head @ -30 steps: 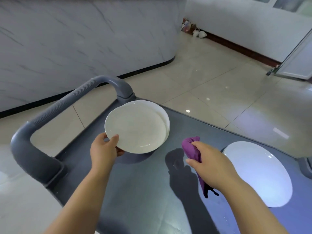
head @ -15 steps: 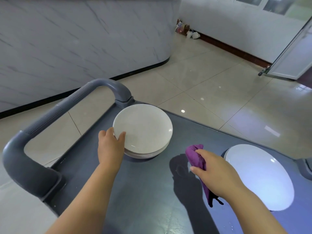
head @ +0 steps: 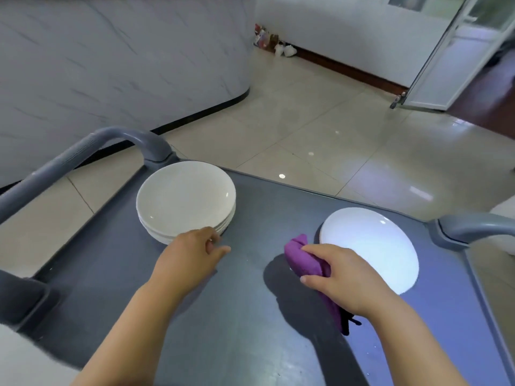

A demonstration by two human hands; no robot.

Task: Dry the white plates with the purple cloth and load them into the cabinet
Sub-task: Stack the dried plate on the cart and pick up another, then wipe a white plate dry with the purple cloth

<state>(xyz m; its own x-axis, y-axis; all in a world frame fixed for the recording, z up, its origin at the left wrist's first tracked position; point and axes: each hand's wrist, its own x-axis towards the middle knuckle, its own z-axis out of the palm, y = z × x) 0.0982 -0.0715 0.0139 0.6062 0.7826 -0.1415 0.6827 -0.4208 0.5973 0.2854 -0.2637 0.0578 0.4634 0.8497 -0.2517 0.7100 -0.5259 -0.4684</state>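
Grey cart top (head: 250, 316) fills the lower half of my view, with its handle (head: 83, 154) arching at ten o'clock. On it the stack of white plates (head: 185, 199) sits at ten o'clock and a single white plate (head: 370, 246) at three o'clock, well apart. My left hand (head: 189, 257) is at the stack's near rim, fingers relaxed, gripping nothing. My right hand (head: 342, 277) clenches the bunched purple cloth (head: 303, 260), just beside the single plate's nine o'clock edge.

Both forearms reach forward — left hand (head: 192, 254) palm-down, fingers loose; right hand (head: 341, 275) fingers curled round the purple cloth (head: 302, 260).
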